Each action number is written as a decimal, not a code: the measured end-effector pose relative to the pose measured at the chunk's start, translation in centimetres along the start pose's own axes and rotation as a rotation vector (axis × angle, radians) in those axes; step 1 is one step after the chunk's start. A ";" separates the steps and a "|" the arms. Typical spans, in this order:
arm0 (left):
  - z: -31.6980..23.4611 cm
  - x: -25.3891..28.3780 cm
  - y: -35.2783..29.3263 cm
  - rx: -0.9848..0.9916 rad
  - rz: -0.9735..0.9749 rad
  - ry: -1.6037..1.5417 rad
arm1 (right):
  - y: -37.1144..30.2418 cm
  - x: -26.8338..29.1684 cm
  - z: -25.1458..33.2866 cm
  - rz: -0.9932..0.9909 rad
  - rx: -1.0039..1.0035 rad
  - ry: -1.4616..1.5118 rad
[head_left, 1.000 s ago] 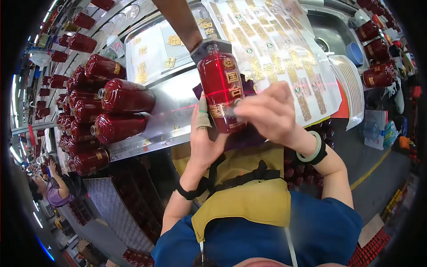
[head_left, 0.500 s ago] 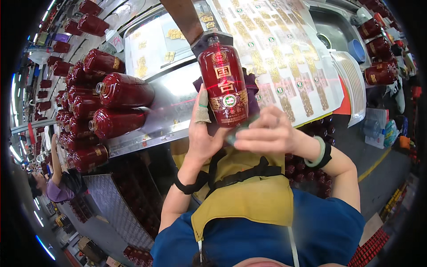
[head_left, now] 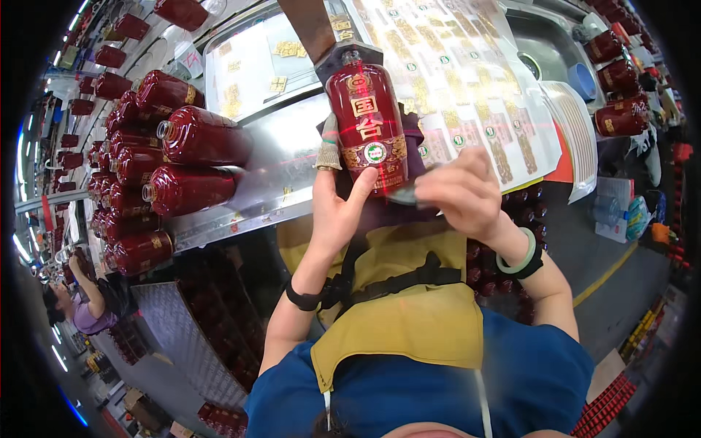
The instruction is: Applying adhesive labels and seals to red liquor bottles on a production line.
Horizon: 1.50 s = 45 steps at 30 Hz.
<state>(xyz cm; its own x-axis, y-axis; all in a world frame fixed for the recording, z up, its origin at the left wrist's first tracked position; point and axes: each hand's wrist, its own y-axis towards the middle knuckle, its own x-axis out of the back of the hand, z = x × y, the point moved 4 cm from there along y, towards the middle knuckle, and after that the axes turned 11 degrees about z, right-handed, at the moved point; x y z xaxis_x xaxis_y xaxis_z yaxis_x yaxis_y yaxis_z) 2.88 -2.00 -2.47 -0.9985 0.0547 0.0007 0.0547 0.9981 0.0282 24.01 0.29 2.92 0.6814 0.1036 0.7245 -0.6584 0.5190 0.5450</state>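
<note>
A dark red glass bottle (head_left: 367, 124) with gold lettering and a gold patterned band lies label up on a dark cloth (head_left: 411, 139), its neck against a brown angled holder (head_left: 314, 33). My left hand (head_left: 339, 212) grips its lower left side, thumb pressed on the front near the base. Cloth finger covers (head_left: 328, 157) sit on that hand's fingers. At the bottle's lower right edge, my right hand (head_left: 460, 193) is closed on a flat greenish piece (head_left: 401, 194), blurred by motion; its exact kind cannot be made out. A thin red light line crosses the bottle.
Several red bottles (head_left: 201, 136) lie stacked at left on the metal table (head_left: 281, 146). Sheets of gold decals (head_left: 467, 95) cover its right side, beside a sink (head_left: 540, 44) with a blue cup (head_left: 583, 82). A co-worker in purple (head_left: 91, 314) stands far left.
The bottle has shifted slightly away from me. My left thumb has come onto its front. My right hand has moved a little right, and the greenish piece now lies along the bottle's lower edge.
</note>
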 end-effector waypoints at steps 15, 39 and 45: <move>1.4 0.7 -0.4 0.038 0.112 -0.121 | 0.3 0.4 0.2 0.017 -0.006 -0.023; -1.1 0.7 -1.7 -0.597 -0.009 1.265 | 0.5 -1.6 0.1 -0.261 -0.694 0.466; -0.6 1.0 -2.2 -0.618 -0.043 1.245 | -0.2 -3.6 -1.0 -0.144 -0.836 0.425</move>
<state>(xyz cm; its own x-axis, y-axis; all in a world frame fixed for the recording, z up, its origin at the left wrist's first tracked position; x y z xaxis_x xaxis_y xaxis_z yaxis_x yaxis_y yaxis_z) 1.80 -4.16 -1.94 -0.3614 -0.3622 0.8592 0.3407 0.8065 0.4833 21.99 0.62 -0.22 0.9061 0.2057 0.3697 -0.2286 0.9733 0.0188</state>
